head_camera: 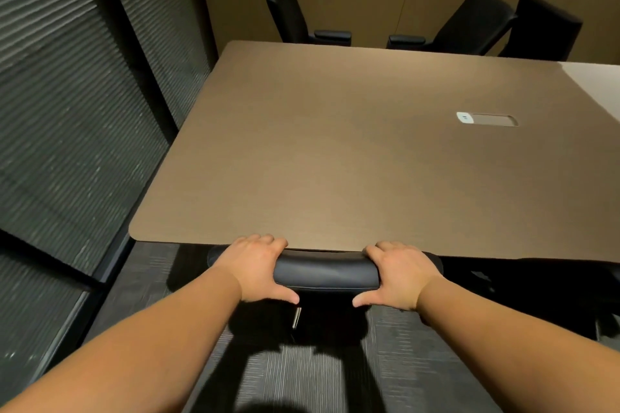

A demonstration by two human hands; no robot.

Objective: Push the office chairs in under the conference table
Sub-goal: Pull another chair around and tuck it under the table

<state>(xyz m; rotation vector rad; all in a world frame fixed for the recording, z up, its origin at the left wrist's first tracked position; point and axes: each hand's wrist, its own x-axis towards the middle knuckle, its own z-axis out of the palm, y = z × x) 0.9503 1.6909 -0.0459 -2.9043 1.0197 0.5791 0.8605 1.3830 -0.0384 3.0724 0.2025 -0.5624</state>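
Observation:
A black office chair (323,271) stands right in front of me, the top of its backrest against the near edge of the brown conference table (335,151). My left hand (258,265) grips the left end of the backrest top. My right hand (399,273) grips the right end. Fingers of both hands wrap over the far side, thumbs point inward below. The chair's seat is hidden under the table and behind the backrest.
Three black chairs stand at the far edge: a left one (292,13), a middle one (469,23) and a right one (543,27). Another dark chair (536,292) sits at my right. Dark blinds (67,111) line the left wall. A cable port (486,119) lies in the tabletop.

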